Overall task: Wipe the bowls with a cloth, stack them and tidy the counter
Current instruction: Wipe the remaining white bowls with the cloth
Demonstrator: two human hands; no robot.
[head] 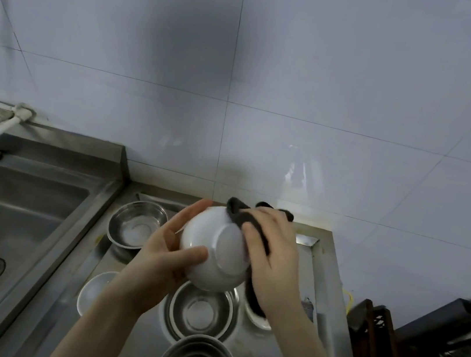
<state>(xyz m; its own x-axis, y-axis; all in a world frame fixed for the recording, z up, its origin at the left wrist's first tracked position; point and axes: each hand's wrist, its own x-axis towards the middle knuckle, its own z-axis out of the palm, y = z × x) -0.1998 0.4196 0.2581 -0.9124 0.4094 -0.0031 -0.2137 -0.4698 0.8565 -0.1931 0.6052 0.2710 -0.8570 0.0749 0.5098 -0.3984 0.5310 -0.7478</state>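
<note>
- Left hand [169,252] curls around the white bowl [214,250], holding it above the counter [316,270] with its base turned toward the camera, probably so the outside can be reached.
- Right hand [273,255] presses the dark cloth [242,217] on the bowl's side, fingers bent over it.
- Steel bowls [137,224] wait below, unstacked.

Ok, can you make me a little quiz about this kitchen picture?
1. True or false: the round white ceramic bowl is sitting on the steel counter.
2. Which hand presses the dark grey cloth on the bowl? A left hand B right hand
3. Fill in: left of the counter is a steel ____.

Key: 1 false, it is held up. 2 B. 3 sink.
</note>
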